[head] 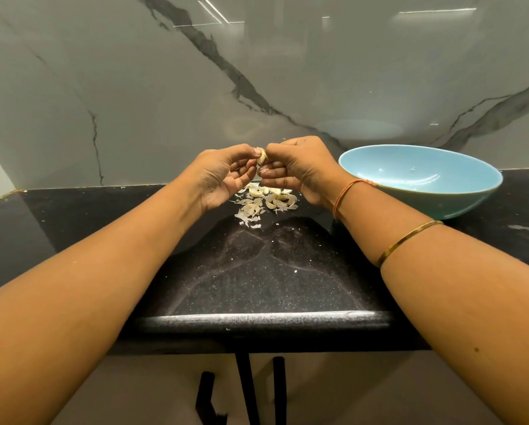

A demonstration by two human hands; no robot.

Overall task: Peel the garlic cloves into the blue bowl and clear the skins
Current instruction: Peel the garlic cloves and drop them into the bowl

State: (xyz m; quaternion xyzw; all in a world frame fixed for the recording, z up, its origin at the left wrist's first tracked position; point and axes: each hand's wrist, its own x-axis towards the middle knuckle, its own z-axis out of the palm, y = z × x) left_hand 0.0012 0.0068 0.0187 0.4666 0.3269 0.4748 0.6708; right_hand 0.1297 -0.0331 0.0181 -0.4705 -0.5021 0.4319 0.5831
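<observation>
Two hands meet above the black counter [257, 277], as I see it: the left hand [223, 176] and right hand [297, 170] both pinch one garlic clove [261, 157] at their fingertips. Bare counter runs to the front edge. The pile of cloves and skins [266, 200] lies below the grip, and the blue bowl [441, 204] is just right.

Item 1: garlic clove [261, 157], pinched betw. the fingertips of L hand [226, 176] & R hand [300, 170], held above a pile of cloves & skins [266, 200] spread on the black counter [257, 280]. Item 2: blue bowl [425, 200], set on the counter just R of the R hand, touched by neither hand; veined marble wall panel [134, 87] seen behind. R forearm is ringed by an orange thread [346, 191] at the wrist & a gold bangle [407, 240] further up.
</observation>
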